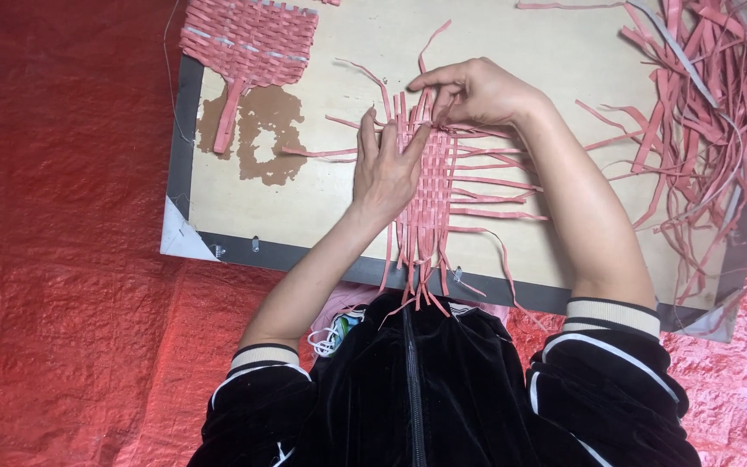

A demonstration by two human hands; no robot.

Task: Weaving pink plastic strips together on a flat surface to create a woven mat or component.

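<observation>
The half-woven pink mat (430, 186) lies mid-worktop (322, 199), its long axis running from the person's chest away toward the far edge. The left hand (386, 173) lies flat on the mat's left side, fingers spread, pressing the strips down. The right hand (477, 91) is at the mat's far end, its grip apparently pinching one strip's tip, though the fingers hide it. Loose strips (702, 112) are heaped to the right; a finished mat (248, 39) sits far left.

I see a black velvet-like jacket (443, 389) with a dark zip running down its front. Its sleeves are pushed up the forearms, each ending in a cream ribbed cuff (611, 313) edged with black stripes, with thin white piping along the sleeves.
</observation>
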